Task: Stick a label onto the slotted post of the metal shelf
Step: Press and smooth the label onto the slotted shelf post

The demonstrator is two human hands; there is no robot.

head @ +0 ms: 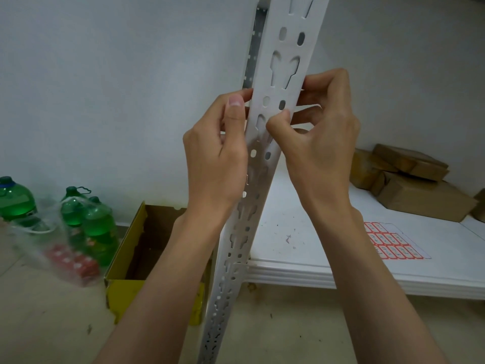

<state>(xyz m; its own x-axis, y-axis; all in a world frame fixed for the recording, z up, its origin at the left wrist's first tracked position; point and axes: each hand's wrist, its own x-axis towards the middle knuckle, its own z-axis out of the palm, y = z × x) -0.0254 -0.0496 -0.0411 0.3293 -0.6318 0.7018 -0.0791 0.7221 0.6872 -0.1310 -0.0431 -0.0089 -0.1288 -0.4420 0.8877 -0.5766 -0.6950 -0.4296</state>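
Observation:
The white slotted post [278, 82] of the metal shelf runs from the top centre down to the floor. My left hand [215, 158] is at its left edge, thumb upright beside the post and fingers curled round behind it. My right hand [320, 143] pinches the post from the right: its thumb presses on the front face over a slot, and its fingers reach behind. No label can be made out under the thumb. A sheet of red-bordered labels [393, 241] lies on the white shelf board [301, 248] to the right.
Brown paper-wrapped parcels [409, 179] are stacked at the back right of the shelf board. On the floor to the left stand a yellow cardboard box [123, 290], open at the top, and green bottles [89, 219] in a clear plastic bag.

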